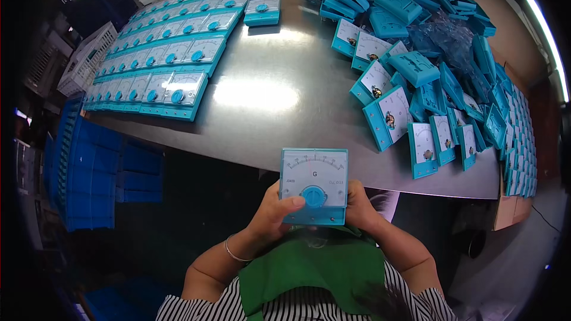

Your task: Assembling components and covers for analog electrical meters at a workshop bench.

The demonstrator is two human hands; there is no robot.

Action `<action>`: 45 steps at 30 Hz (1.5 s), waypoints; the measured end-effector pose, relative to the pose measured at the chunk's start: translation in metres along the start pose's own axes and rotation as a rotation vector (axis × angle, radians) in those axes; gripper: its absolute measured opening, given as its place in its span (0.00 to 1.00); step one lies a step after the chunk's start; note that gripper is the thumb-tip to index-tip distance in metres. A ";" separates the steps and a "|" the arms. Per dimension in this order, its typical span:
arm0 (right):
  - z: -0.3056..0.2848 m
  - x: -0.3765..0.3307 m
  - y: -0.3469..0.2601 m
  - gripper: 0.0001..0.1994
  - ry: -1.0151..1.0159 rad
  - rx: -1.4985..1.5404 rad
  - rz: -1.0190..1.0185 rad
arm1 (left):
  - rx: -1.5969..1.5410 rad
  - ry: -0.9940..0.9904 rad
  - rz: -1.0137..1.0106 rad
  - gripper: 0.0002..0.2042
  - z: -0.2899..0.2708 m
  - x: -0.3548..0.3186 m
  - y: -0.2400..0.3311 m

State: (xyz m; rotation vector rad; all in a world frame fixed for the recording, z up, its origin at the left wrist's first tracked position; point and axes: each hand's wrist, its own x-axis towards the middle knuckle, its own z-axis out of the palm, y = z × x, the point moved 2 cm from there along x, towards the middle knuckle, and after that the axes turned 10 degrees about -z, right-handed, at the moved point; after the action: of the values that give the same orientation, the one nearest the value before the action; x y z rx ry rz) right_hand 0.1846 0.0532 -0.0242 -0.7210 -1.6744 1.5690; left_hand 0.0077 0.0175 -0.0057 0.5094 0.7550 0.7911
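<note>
A teal analog panel meter (pixel 314 186) with a clear front cover and a round teal knob is held upright before me, its dial facing up. My left hand (pixel 275 211) grips its left side, the thumb lying across the front beside the knob. Around the right edge wraps my right hand (pixel 358 205); most of its fingers are hidden behind the meter. To the right on the table lie several uncovered meters (pixel 388 117) with white dials and bare brass-coloured parts. One covered meter (pixel 262 10) stands alone near the far edge.
Rows of covered meters (pixel 178 96) fill the table's left side. Teal empty housings (pixel 398 6) and a crumpled clear plastic bag (pixel 443 41) pile up at the far right. Stacked meters (pixel 518 142) line the right edge. Blue crates (pixel 89 172) and a white basket (pixel 89 59) stand left of the metal table (pixel 279 119).
</note>
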 end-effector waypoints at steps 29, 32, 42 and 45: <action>0.013 -0.035 0.000 0.07 0.241 -0.092 -0.162 | -0.022 -0.019 -0.046 0.31 0.016 0.000 -0.014; 0.013 -0.034 0.002 0.07 0.230 -0.121 -0.192 | -0.012 -0.029 -0.034 0.32 0.012 0.001 -0.016; -0.025 0.002 -0.069 0.15 0.143 -0.541 -0.144 | 0.235 0.055 0.364 0.41 0.006 0.020 0.019; -0.015 0.022 -0.081 0.15 0.072 -1.107 -0.584 | 0.284 0.123 0.668 0.56 0.011 0.034 0.030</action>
State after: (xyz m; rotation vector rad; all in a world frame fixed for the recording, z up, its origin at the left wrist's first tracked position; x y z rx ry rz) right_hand 0.1898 0.0711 0.0589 -0.6684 -2.3631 0.1269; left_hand 0.0191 0.0613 0.0077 1.0034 0.8238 1.3515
